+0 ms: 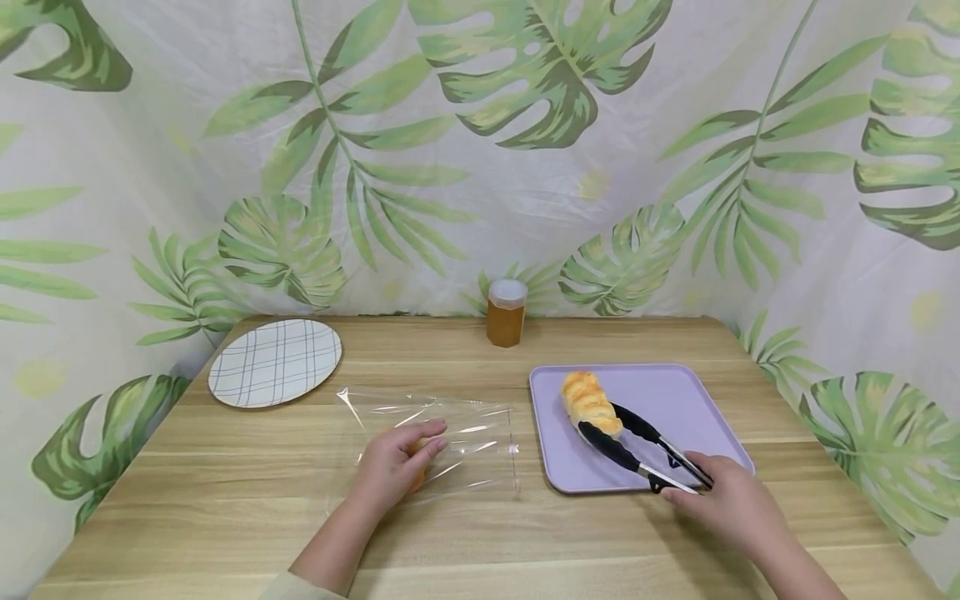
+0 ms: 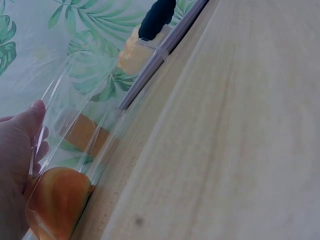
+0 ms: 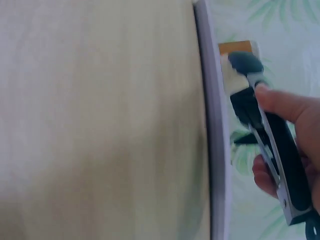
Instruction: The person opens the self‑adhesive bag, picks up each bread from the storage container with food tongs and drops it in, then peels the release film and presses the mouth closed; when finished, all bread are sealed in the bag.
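My left hand [image 1: 392, 468] holds a clear plastic bag [image 1: 480, 454] low over the table, left of the tray. Inside the bag lies an orange-brown bread roll [image 2: 60, 200], mostly hidden behind the hand in the head view. My right hand [image 1: 741, 504] grips a pair of tongs [image 1: 613, 450] with black tips and metal arms. Between the spread tips sits a golden twisted bread roll [image 1: 585, 396] on the lilac tray [image 1: 705, 417]. The tips lie on either side of the roll's near end; whether both press on it I cannot tell.
An oval white plate [image 1: 276, 364] with a checked pattern lies at the back left. A jar [image 1: 506, 321] of amber content with a pale lid stands at the back middle. Behind the wooden table [image 1: 240, 517] hangs a leaf-patterned cloth [image 1: 525, 208].
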A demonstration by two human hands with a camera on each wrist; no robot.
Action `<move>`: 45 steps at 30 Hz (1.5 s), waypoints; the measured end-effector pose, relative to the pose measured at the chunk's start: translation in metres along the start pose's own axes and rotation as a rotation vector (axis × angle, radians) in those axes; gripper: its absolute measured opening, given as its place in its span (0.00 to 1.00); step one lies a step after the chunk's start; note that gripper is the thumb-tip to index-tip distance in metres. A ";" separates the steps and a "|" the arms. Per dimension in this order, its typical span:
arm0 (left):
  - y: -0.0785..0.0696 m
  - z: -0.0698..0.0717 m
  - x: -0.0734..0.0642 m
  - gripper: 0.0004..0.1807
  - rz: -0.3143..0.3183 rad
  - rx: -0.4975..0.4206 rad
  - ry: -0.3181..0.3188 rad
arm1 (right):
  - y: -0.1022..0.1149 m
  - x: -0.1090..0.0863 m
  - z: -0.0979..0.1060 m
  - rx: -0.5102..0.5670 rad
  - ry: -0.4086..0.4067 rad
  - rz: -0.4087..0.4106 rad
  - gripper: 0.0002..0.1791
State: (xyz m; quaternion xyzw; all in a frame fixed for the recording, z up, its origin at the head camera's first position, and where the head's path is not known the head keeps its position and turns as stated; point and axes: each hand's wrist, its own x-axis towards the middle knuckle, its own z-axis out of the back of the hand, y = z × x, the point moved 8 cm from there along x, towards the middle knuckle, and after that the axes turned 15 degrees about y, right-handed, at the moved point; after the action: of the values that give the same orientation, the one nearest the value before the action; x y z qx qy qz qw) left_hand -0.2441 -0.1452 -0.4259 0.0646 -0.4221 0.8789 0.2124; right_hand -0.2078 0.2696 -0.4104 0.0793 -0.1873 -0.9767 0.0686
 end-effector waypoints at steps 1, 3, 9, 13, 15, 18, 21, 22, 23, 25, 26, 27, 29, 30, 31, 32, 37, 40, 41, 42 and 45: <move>0.000 0.000 0.000 0.10 0.001 0.005 0.000 | 0.000 -0.001 0.002 0.009 0.007 0.013 0.39; 0.000 0.000 0.000 0.10 0.006 0.013 -0.004 | 0.001 -0.001 0.004 0.025 0.032 0.043 0.40; 0.003 0.001 -0.001 0.10 0.020 0.024 -0.015 | 0.013 0.001 0.009 0.025 0.054 0.158 0.35; 0.003 0.001 -0.001 0.10 0.023 0.012 -0.012 | 0.027 0.006 0.010 0.007 0.081 0.222 0.32; 0.003 0.002 -0.001 0.10 0.014 0.019 -0.012 | 0.034 0.010 0.010 0.000 0.114 0.247 0.32; 0.002 0.002 -0.001 0.10 -0.003 0.029 -0.017 | 0.042 0.017 0.007 -0.008 0.177 0.275 0.33; 0.001 0.002 -0.001 0.10 -0.013 0.029 -0.022 | 0.050 0.026 0.005 0.003 0.244 0.300 0.34; 0.001 0.002 -0.001 0.10 -0.015 0.021 -0.022 | 0.052 0.029 0.004 0.008 0.264 0.307 0.34; 0.001 0.002 -0.001 0.10 -0.017 0.016 -0.021 | 0.054 0.033 0.003 0.011 0.282 0.317 0.34; 0.001 0.001 -0.001 0.10 -0.025 0.005 -0.017 | 0.058 0.039 0.002 0.036 0.326 0.331 0.33; 0.000 0.001 -0.001 0.10 -0.029 -0.001 -0.016 | 0.060 0.042 0.001 0.048 0.346 0.333 0.32; 0.000 0.001 -0.001 0.10 -0.034 -0.004 -0.014 | 0.062 0.044 0.000 0.058 0.365 0.339 0.31; -0.001 0.001 -0.001 0.10 -0.044 0.000 -0.015 | 0.066 0.049 -0.002 0.077 0.401 0.352 0.30; -0.001 0.001 -0.001 0.10 -0.048 0.002 -0.017 | 0.068 0.052 -0.003 0.087 0.416 0.354 0.30; -0.002 0.001 -0.001 0.10 -0.050 0.003 -0.019 | 0.071 0.054 -0.004 0.093 0.425 0.357 0.29; -0.002 0.001 -0.001 0.10 -0.052 -0.002 -0.020 | 0.072 0.057 -0.006 0.093 0.431 0.356 0.30; -0.002 0.001 -0.002 0.10 -0.060 -0.010 -0.022 | 0.078 0.070 -0.011 0.134 0.469 0.355 0.30; -0.002 0.002 -0.002 0.10 -0.063 -0.005 -0.027 | 0.080 0.075 -0.014 0.166 0.502 0.358 0.28; -0.002 0.002 -0.002 0.09 -0.063 -0.006 -0.030 | 0.080 0.076 -0.014 0.173 0.512 0.358 0.27; -0.002 0.002 -0.003 0.09 -0.065 -0.007 -0.031 | 0.080 0.077 -0.014 0.179 0.521 0.354 0.27; -0.002 0.003 -0.003 0.09 -0.067 -0.011 -0.034 | 0.079 0.079 -0.014 0.180 0.534 0.351 0.28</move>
State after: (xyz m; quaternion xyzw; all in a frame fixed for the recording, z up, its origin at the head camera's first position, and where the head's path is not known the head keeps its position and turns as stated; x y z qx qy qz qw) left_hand -0.2406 -0.1469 -0.4236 0.0926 -0.4281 0.8678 0.2348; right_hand -0.2740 0.1784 -0.4038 0.3050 -0.2591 -0.8741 0.2753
